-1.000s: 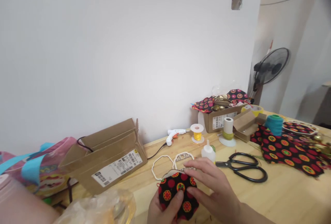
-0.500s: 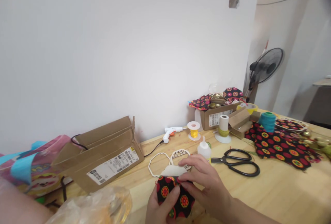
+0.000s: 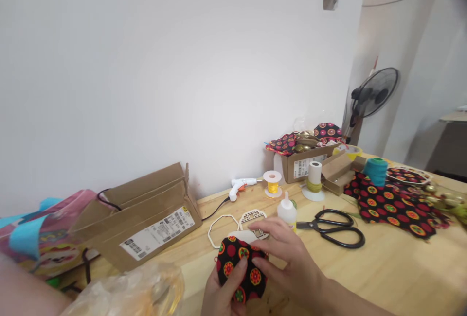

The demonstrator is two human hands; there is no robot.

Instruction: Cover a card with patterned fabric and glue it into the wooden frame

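Note:
A black fabric piece [image 3: 251, 279] with red, orange and green round motifs is held low in the middle of the view. My left hand [image 3: 223, 291] grips it from the left and below, thumb pressed on its front. At its upper right edge, the bent fingers and thumb of my right hand [image 3: 288, 257] close on the cloth. A white sheet-like part [image 3: 242, 235] shows just past the fabric's top edge; how the two are joined is hidden. Behind the hands lie a thin pale outline frame [image 3: 210, 232] and a lattice-patterned frame [image 3: 251, 216].
A white glue bottle [image 3: 287, 211] and black-handled scissors [image 3: 339, 231] are close by my right hand. Farther back are a glue gun [image 3: 239, 187], a yellow thread spool [image 3: 273, 187] and a filled carton [image 3: 292, 167]. Patterned cloth [image 3: 397, 206] lies right; a cardboard box [image 3: 146, 223] stands left.
The fabric's top edge has come up and now lies smoother over the white part, less of which shows. My left thumb has shifted slightly, and my right fingers remain at the edge.

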